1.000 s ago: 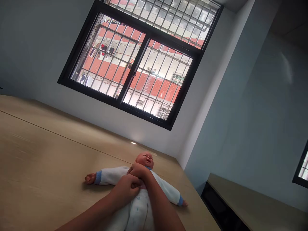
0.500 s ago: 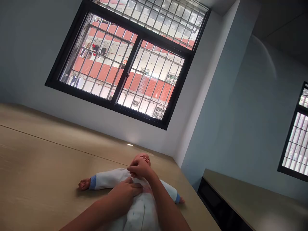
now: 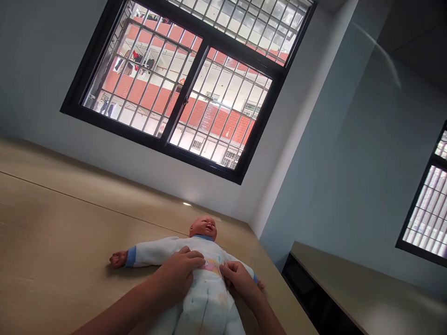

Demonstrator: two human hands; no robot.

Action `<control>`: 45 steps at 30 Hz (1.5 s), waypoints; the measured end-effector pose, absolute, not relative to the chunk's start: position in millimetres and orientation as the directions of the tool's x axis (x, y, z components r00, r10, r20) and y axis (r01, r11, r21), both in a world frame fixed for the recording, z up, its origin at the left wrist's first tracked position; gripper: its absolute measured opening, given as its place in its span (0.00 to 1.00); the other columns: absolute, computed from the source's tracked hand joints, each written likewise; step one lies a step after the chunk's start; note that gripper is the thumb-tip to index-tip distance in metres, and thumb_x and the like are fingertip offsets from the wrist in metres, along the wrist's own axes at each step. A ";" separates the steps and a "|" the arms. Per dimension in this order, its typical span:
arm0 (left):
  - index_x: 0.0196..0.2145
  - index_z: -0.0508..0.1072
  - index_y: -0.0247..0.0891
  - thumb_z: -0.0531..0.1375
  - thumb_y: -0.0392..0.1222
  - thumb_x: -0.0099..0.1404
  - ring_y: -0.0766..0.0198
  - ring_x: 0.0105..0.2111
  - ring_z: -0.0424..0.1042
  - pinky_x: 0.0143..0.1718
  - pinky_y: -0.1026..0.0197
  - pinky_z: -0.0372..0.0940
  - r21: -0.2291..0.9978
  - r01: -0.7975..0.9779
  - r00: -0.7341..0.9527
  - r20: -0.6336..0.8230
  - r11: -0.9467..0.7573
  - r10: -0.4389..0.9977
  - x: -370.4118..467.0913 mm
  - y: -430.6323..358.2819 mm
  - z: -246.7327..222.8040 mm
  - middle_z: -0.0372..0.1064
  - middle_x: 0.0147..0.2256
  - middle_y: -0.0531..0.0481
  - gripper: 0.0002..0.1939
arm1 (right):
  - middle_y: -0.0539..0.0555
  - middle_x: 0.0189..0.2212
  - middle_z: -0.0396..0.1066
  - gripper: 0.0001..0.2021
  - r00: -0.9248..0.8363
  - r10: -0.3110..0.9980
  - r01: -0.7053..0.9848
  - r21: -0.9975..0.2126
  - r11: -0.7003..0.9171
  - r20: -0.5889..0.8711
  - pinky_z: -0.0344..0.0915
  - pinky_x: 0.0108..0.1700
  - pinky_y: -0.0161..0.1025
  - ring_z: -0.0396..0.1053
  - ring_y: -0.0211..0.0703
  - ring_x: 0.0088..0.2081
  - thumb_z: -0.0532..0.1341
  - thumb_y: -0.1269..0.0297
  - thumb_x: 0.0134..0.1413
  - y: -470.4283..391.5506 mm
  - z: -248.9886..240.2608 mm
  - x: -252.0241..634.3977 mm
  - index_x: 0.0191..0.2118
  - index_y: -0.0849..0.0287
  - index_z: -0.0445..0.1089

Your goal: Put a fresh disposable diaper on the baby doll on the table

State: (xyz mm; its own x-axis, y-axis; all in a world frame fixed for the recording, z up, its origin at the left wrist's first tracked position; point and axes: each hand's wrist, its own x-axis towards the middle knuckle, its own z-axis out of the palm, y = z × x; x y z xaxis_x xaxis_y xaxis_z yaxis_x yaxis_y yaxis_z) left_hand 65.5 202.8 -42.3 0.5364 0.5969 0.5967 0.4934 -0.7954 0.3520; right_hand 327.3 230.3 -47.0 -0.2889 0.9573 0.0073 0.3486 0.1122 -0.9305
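A baby doll (image 3: 204, 227) lies on its back on the wooden tabletop, arms spread to both sides. It wears a white romper (image 3: 204, 295) with blue cuffs, a blue collar and a coloured print on the chest. My left hand (image 3: 179, 274) rests on the left side of its chest, its fingers bent together on the cloth by the print. On the other side of the print, my right hand (image 3: 239, 280) pinches the romper between thumb and forefinger. The doll's feet are out of view.
The wooden tabletop (image 3: 66, 242) has a seam and meets the wall at the back. A barred window (image 3: 167, 88) is above it. Across a gap to the right stands another wood-topped table (image 3: 349, 279) with a dark side.
My right hand has moved from the doll's neck down to the right side of its chest, uncovering the face and collar. My left hand stays on the chest. The view has shifted slightly.
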 end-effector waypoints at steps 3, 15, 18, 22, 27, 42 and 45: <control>0.45 0.78 0.44 0.50 0.28 0.59 0.57 0.49 0.72 0.53 0.56 0.67 0.442 0.454 0.478 0.612 -0.774 0.630 64.7 201.9 -42.7 0.77 0.47 0.50 0.23 | 0.42 0.14 0.55 0.31 -0.280 0.960 0.299 -0.949 0.103 0.017 0.41 0.21 0.34 0.47 0.29 0.17 0.69 0.34 0.40 228.3 -52.2 323.3 0.21 0.56 0.56; 0.43 0.79 0.44 0.52 0.37 0.69 0.57 0.45 0.74 0.55 0.56 0.64 0.454 0.381 0.663 0.473 -0.806 0.580 67.4 194.6 -23.1 0.79 0.43 0.52 0.15 | 0.45 0.15 0.53 0.31 -0.171 0.984 0.406 -0.906 0.120 0.054 0.41 0.26 0.39 0.44 0.33 0.21 0.74 0.41 0.32 236.8 -69.9 316.4 0.18 0.53 0.53; 0.45 0.79 0.45 0.54 0.41 0.69 0.55 0.48 0.73 0.53 0.57 0.65 0.558 0.376 0.606 0.456 -0.740 0.652 60.1 195.6 -20.1 0.78 0.46 0.51 0.14 | 0.44 0.15 0.55 0.29 -0.178 0.984 0.357 -0.931 0.084 0.020 0.42 0.24 0.37 0.46 0.32 0.19 0.70 0.36 0.37 227.6 -57.5 317.2 0.20 0.55 0.56; 0.49 0.79 0.45 0.59 0.50 0.67 0.53 0.57 0.69 0.60 0.55 0.62 0.689 0.377 0.536 0.382 -0.619 0.753 39.0 195.3 -17.9 0.73 0.55 0.50 0.16 | 0.44 0.17 0.62 0.24 -0.269 0.963 0.286 -0.954 0.087 0.007 0.49 0.23 0.34 0.54 0.31 0.20 0.72 0.45 0.40 211.3 -36.4 325.3 0.25 0.58 0.62; 0.55 0.75 0.52 0.60 0.37 0.59 0.52 0.63 0.61 0.63 0.54 0.59 0.687 0.372 0.656 0.280 -0.624 0.701 15.2 198.9 -15.4 0.64 0.63 0.53 0.26 | 0.46 0.23 0.68 0.19 -0.504 0.857 0.255 -0.966 0.033 -0.104 0.56 0.27 0.32 0.62 0.31 0.24 0.76 0.60 0.33 200.3 -22.2 342.5 0.29 0.61 0.70; 0.45 0.77 0.44 0.57 0.30 0.55 0.58 0.51 0.70 0.52 0.60 0.65 0.552 0.426 0.596 0.425 -0.717 0.681 34.1 208.6 -28.4 0.73 0.52 0.51 0.21 | 0.46 0.22 0.62 0.06 -0.399 0.889 0.498 -0.761 0.417 0.226 0.50 0.27 0.34 0.55 0.34 0.26 0.65 0.68 0.46 183.5 -22.0 319.1 0.26 0.60 0.66; 0.45 0.76 0.43 0.56 0.32 0.59 0.59 0.45 0.72 0.45 0.61 0.66 0.477 0.452 0.588 0.476 -0.754 0.653 33.4 209.9 -32.9 0.74 0.50 0.50 0.17 | 0.45 0.21 0.58 0.08 -0.405 0.846 0.628 -0.568 0.533 0.346 0.48 0.28 0.35 0.53 0.34 0.26 0.59 0.73 0.47 184.1 -26.4 315.4 0.23 0.58 0.60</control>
State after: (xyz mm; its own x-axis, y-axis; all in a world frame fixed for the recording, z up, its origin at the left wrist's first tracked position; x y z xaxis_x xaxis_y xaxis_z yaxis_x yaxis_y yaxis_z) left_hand 33.4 209.9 -32.9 0.5884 0.6533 0.4765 0.4515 -0.7543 0.4766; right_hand 315.4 184.1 -26.4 -0.4051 0.8462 0.3462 0.6275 0.5327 -0.5678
